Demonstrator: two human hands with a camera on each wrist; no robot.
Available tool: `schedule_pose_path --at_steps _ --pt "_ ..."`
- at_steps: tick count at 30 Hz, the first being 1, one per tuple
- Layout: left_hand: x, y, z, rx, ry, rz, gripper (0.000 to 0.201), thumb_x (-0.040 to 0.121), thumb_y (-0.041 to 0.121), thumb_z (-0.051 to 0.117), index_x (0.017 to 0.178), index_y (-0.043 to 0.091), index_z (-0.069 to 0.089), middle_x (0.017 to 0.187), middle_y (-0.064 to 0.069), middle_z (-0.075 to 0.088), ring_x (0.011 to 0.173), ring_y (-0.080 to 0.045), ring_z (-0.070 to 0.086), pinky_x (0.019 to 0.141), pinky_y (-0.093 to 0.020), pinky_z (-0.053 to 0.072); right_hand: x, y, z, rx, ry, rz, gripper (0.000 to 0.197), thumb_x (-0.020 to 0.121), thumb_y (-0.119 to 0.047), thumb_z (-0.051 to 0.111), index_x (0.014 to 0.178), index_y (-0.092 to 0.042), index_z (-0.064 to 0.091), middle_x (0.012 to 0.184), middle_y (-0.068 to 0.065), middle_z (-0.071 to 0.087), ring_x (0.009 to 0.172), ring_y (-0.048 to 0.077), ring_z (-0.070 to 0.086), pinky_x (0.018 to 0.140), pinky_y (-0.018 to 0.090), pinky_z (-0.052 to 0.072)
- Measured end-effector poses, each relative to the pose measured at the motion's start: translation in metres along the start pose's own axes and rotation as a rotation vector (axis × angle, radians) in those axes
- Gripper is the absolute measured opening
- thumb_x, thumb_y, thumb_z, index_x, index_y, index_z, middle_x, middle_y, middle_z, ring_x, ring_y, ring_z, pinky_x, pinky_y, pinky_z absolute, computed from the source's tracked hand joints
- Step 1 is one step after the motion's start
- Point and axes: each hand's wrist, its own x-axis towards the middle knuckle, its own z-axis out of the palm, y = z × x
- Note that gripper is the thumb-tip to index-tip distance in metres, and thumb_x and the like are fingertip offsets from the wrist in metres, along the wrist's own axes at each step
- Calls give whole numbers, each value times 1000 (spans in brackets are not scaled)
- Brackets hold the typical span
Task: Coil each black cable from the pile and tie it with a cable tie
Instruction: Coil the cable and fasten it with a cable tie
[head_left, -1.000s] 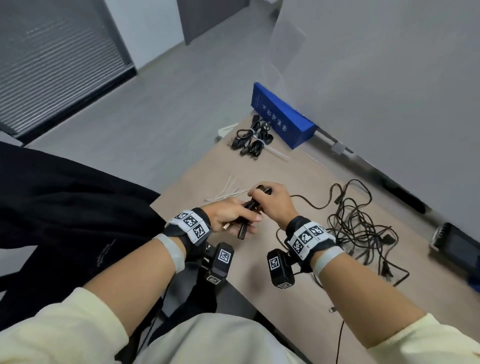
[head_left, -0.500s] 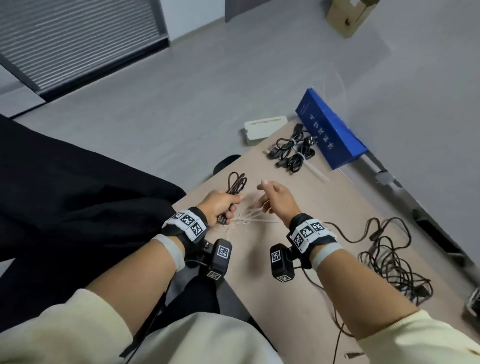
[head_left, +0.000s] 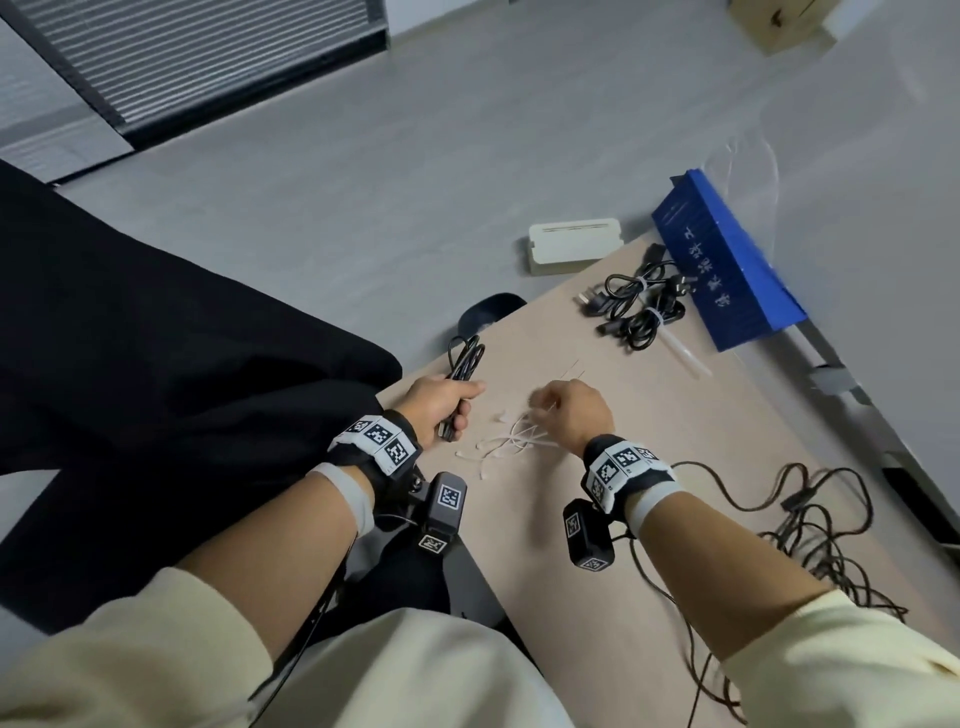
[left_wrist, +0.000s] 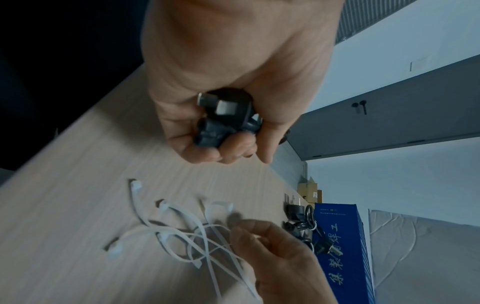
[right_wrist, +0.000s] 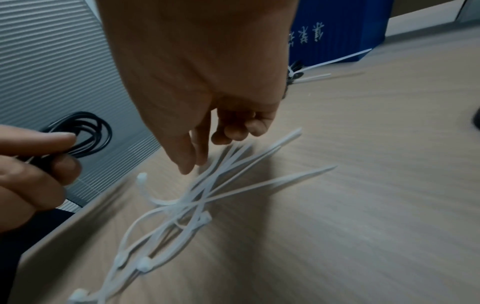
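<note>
Head view shows the left hand (head_left: 439, 408) closed around a coiled black cable (head_left: 466, 358) at the table edge (head_left: 675, 467), its plugs bunched in the palm, while the right hand (head_left: 574, 415) reaches with loosely bent fingers (right_wrist: 187, 158) into the white cable ties (head_left: 511, 441) just beside the left hand; whether it already pinches one I cannot tell. Farther from these ties, next to the blue box (head_left: 727, 270), lie the tied bundles (head_left: 636, 306), and on the other side the loose pile (head_left: 815, 530) waits. I judge this coil needs its tie and several cables remain.
</note>
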Motion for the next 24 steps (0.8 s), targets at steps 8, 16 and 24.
schedule_pose_path --at_steps 8,16,24 --pt "-4 -7 -6 26 -1 13 16 91 17 70 83 15 57 54 2 48 40 -11 40 46 -22 34 1 -27 17 -46 -152 -151 28 78 -27 76 105 -34 72 85 -14 62 84 10 57 73 24 43" --pt "-10 -9 -5 65 -17 39 18 89 17 72 84 15 55 55 1 48 41 -12 40 46 -23 33 -19 -30 6 195 -101 -194 22 83 -2 64 84 -19 78 65 -16 65 54 -5 56 63 12 45" --pt "-23 -11 25 136 -76 73 22 88 15 73 79 15 52 55 -1 47 38 -12 40 41 -21 34 -80 -5 -44 476 62 -202 16 87 -6 71 89 -22 73 83 5 77 70 12 67 74 20 52"
